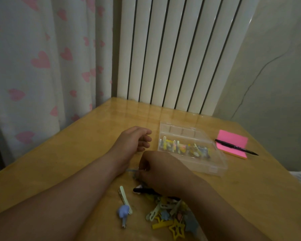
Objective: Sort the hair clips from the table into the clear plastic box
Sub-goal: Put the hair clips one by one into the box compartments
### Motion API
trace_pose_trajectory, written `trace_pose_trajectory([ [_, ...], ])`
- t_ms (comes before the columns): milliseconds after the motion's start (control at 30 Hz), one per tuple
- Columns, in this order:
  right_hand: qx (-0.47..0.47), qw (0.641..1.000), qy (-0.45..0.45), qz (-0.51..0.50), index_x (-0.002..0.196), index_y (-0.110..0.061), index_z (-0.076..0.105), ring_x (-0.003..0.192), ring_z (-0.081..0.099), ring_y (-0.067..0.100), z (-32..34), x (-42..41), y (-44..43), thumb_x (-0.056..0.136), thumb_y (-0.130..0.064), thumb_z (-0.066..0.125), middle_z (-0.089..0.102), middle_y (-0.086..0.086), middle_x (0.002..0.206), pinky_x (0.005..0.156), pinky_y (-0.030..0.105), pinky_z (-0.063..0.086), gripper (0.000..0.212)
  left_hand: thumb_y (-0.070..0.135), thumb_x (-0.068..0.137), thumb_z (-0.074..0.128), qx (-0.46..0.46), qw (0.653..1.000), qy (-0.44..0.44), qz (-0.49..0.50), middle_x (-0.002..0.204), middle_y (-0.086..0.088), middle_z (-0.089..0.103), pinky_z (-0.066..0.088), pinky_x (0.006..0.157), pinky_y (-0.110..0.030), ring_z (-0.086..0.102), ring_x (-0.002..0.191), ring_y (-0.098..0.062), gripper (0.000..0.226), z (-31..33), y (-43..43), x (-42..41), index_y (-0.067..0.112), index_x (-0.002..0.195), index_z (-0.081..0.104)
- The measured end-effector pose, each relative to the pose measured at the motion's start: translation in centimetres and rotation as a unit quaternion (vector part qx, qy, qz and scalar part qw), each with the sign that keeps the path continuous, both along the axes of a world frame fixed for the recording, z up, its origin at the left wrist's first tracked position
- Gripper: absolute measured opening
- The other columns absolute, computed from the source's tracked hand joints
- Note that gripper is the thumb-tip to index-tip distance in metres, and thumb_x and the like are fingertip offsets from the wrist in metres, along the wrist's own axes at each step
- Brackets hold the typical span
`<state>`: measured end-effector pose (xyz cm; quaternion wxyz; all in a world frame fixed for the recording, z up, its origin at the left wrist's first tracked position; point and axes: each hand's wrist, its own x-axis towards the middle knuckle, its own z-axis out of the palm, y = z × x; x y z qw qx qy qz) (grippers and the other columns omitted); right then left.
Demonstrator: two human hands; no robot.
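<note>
Now the right hand [163,173] pinches a pale blue clip [131,170], its length poking out leftward, the clear box [205,166] just ahead-right of it, while the left hand [134,141] sits loosely curled, holding nothing.

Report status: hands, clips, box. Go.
Left hand loosely curled, empty. Right hand pinching pale blue clip beside pile. Clear box already holds clips. Nothing blocking box.

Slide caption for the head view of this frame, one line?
Right hand pinches a light-blue clip beside the clip pile; left hand idle near the clear box.
</note>
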<state>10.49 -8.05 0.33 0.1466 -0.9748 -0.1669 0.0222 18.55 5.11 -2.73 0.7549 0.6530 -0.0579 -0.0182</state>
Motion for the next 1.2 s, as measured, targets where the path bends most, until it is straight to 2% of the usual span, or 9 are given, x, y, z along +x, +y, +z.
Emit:
trace_pose_trajectory([
  [167, 0.054, 0.999, -0.003, 0.008, 0.097, -0.024, 0.067, 0.082, 0.059, 0.01, 0.2, 0.3, -0.5, 0.096, -0.035, 0.071, 0.064, -0.008, 0.091, 0.073, 0.03, 0.05, 0.011, 0.02, 0.103, 0.056, -0.037, 0.999, 0.025, 0.001, 0.089, -0.008, 0.072, 0.049, 0.073, -0.033, 0.067, 0.077, -0.019, 0.024, 0.2, 0.1, 0.2, 0.006, 0.112, 0.074],
  [267, 0.125, 0.991, -0.041, -0.008, 0.097, -0.021, 0.067, 0.076, 0.06, 0.004, 1.2, 0.5, -1.2, 0.097, -0.029, 0.071, 0.063, -0.011, 0.084, 0.07, 0.027, 0.049, 0.008, 0.02, 0.103, 0.056, -0.071, 0.997, 0.039, -0.005, 0.082, -0.004, 0.072, 0.049, 0.072, -0.035, 0.065, 0.076, -0.019, 0.024, 0.2, 0.3, 0.4, 0.006, 0.109, 0.074],
  [333, 0.196, 0.977, -0.076, -0.04, 0.098, -0.023, 0.069, 0.074, 0.066, 0.005, 2.5, 0.9, -2.1, 0.099, -0.027, 0.069, 0.069, -0.008, 0.084, 0.07, 0.028, 0.056, 0.005, 0.021, 0.104, 0.055, -0.049, 0.998, 0.028, -0.01, 0.085, -0.006, 0.072, 0.049, 0.074, -0.036, 0.065, 0.08, -0.02, 0.024, 0.2, 0.4, 0.3, 0.007, 0.11, 0.075],
  [467, 0.281, 0.939, -0.132, -0.146, 0.094, -0.022, 0.072, 0.082, 0.069, 0.017, 4.0, 2.2, -6.0, 0.098, -0.027, 0.07, 0.073, -0.003, 0.087, 0.077, 0.045, 0.061, 0.007, 0.02, 0.106, 0.055, 0.072, 0.997, -0.036, -0.015, 0.093, -0.006, 0.072, 0.049, 0.069, -0.028, 0.066, 0.081, -0.018, 0.022, 0.1, -0.3, -0.6, 0.012, 0.11, 0.075],
  [533, 0.263, 0.938, -0.118, -0.191, 0.091, -0.021, 0.072, 0.081, 0.069, 0.02, 3.5, 2.9, -7.8, 0.097, -0.025, 0.072, 0.073, -0.002, 0.086, 0.077, 0.049, 0.061, 0.007, 0.021, 0.104, 0.06, 0.134, 0.988, -0.07, -0.025, 0.094, -0.008, 0.073, 0.05, 0.069, -0.026, 0.065, 0.08, -0.014, 0.016, 0.0, -0.6, -1.1, 0.02, 0.107, 0.076],
  [600, 0.238, 0.942, -0.088, -0.22, 0.09, -0.02, 0.071, 0.079, 0.07, 0.022, 2.4, 3.4, -8.6, 0.093, -0.024, 0.077, 0.072, 0.0, 0.087, 0.074, 0.046, 0.06, 0.007, 0.023, 0.101, 0.066, 0.181, 0.977, -0.103, -0.044, 0.094, -0.011, 0.072, 0.051, 0.071, -0.028, 0.064, 0.077, -0.012, 0.011, -0.2, -0.9, -1.4, 0.025, 0.107, 0.075],
  [800, 0.111, 0.967, -0.049, -0.222, 0.086, -0.024, 0.075, 0.08, 0.071, 0.015, 0.4, 4.6, -8.4, 0.087, -0.027, 0.076, 0.074, -0.006, 0.086, 0.08, 0.046, 0.063, 0.003, 0.023, 0.099, 0.069, 0.255, 0.952, -0.161, -0.061, 0.093, -0.011, 0.071, 0.051, 0.074, -0.028, 0.061, 0.076, -0.007, 0.012, -0.6, -1.1, -1.8, 0.029, 0.106, 0.076],
  [1000, 0.113, 0.971, -0.02, -0.208, 0.091, -0.019, 0.082, 0.075, 0.073, 0.019, 0.2, 4.8, -8.5, 0.094, -0.024, 0.069, 0.077, 0.0, 0.082, 0.078, 0.048, 0.064, 0.014, 0.022, 0.099, 0.069, 0.261, 0.949, -0.169, -0.062, 0.088, -0.002, 0.069, 0.05, 0.071, -0.021, 0.06, 0.075, -0.003, 0.013, -0.7, -1.0, -1.7, 0.029, 0.108, 0.076],
  [1200, 0.162, 0.97, -0.024, -0.179, 0.099, -0.023, 0.08, 0.072, 0.069, 0.012, 0.3, 4.4, -8.4, 0.101, -0.026, 0.066, 0.076, -0.005, 0.086, 0.07, 0.033, 0.058, 0.015, 0.025, 0.099, 0.07, 0.251, 0.953, -0.159, -0.063, 0.091, 0.0, 0.071, 0.051, 0.074, -0.022, 0.063, 0.078, -0.003, 0.013, -0.6, -1.0, -1.7, 0.031, 0.107, 0.077],
])
